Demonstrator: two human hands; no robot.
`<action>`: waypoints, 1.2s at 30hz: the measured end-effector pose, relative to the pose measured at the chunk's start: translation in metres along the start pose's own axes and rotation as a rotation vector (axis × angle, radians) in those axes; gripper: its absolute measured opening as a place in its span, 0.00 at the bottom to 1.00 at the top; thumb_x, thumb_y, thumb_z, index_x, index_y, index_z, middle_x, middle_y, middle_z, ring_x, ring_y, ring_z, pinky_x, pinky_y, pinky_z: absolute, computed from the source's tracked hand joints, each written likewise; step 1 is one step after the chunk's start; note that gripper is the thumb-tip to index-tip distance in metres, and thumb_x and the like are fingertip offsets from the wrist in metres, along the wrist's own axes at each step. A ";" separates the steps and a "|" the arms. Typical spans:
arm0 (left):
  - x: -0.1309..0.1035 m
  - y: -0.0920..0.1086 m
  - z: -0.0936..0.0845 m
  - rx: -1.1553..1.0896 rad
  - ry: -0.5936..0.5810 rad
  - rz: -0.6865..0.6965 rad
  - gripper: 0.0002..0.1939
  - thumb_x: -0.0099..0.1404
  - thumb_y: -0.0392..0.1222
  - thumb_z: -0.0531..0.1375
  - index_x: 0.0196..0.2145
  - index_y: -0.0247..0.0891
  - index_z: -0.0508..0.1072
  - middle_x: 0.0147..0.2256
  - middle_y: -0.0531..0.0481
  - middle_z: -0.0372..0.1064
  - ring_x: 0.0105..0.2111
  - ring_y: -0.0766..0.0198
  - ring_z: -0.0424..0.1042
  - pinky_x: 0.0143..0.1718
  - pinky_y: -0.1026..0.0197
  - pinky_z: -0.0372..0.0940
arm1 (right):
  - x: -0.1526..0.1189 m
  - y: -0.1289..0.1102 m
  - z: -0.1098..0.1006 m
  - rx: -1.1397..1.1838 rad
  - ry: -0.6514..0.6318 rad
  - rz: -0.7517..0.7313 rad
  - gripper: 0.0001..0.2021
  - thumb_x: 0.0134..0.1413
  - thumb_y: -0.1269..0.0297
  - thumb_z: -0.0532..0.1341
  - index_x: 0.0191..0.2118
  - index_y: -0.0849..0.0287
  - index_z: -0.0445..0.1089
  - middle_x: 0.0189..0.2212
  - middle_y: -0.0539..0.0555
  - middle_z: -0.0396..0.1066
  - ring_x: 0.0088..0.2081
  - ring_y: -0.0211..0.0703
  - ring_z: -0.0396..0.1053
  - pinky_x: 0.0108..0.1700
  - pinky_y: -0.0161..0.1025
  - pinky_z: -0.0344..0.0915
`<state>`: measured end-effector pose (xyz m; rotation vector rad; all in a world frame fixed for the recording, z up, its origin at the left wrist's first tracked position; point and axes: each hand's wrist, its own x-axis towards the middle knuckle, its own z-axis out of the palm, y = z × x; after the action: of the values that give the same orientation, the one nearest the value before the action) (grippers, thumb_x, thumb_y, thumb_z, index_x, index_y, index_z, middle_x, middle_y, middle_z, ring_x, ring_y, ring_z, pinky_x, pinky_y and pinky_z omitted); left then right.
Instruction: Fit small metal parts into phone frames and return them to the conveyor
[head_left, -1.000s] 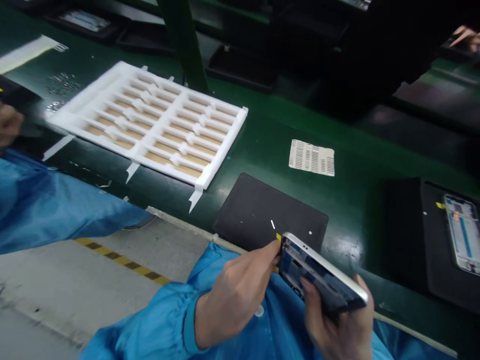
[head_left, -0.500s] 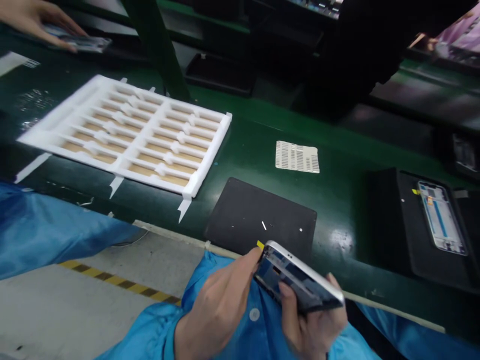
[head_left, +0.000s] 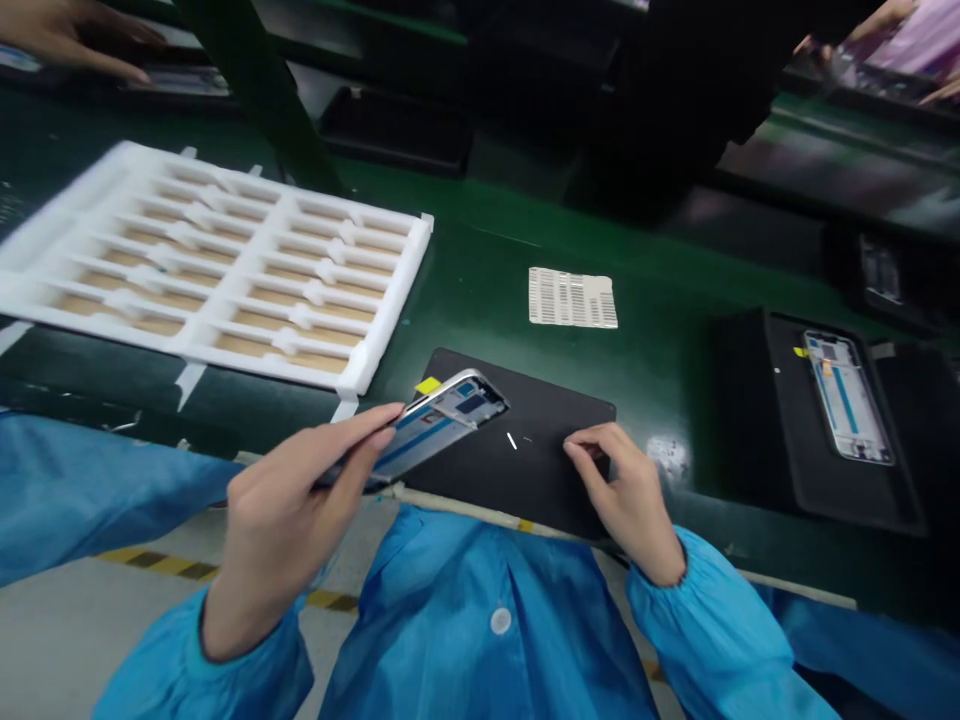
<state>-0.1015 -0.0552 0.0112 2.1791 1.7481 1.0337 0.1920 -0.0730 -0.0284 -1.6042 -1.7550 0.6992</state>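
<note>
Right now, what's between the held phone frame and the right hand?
The head view shows a white strip and a tiny speck on the black mat between the phone frame and the right hand.

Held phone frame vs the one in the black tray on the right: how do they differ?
Pose: the held phone frame is tilted in the left hand; the tray phone frame lies in the black tray.
Visibility: fingers cover part of the held phone frame; the tray phone frame shows its whole length.
Shared: both have blue strips and a yellow tab.
</note>
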 end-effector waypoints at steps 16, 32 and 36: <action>0.049 0.004 0.064 0.068 -0.170 0.501 0.15 0.70 0.29 0.55 0.52 0.34 0.72 0.49 0.46 0.76 0.44 0.58 0.76 0.42 0.57 0.67 | 0.019 -0.008 0.026 -0.033 -0.150 -0.062 0.07 0.67 0.67 0.53 0.38 0.56 0.68 0.41 0.56 0.68 0.44 0.46 0.67 0.48 0.45 0.64; 0.047 -0.001 0.058 0.044 -0.164 0.495 0.16 0.70 0.27 0.51 0.51 0.33 0.72 0.48 0.45 0.76 0.44 0.60 0.77 0.43 0.59 0.70 | 0.031 -0.029 0.002 0.373 0.016 0.070 0.06 0.65 0.66 0.59 0.39 0.55 0.74 0.29 0.51 0.70 0.33 0.39 0.69 0.34 0.36 0.66; 0.045 -0.001 0.057 0.041 -0.159 0.494 0.16 0.71 0.28 0.50 0.51 0.33 0.72 0.47 0.44 0.76 0.45 0.61 0.77 0.44 0.60 0.69 | 0.031 -0.029 0.007 0.514 0.083 0.048 0.05 0.64 0.69 0.59 0.40 0.55 0.73 0.29 0.51 0.71 0.32 0.40 0.70 0.35 0.38 0.67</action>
<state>-0.0647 0.0025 -0.0137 2.7096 1.1988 0.8807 0.1668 -0.0451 -0.0080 -1.3001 -1.3378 0.9961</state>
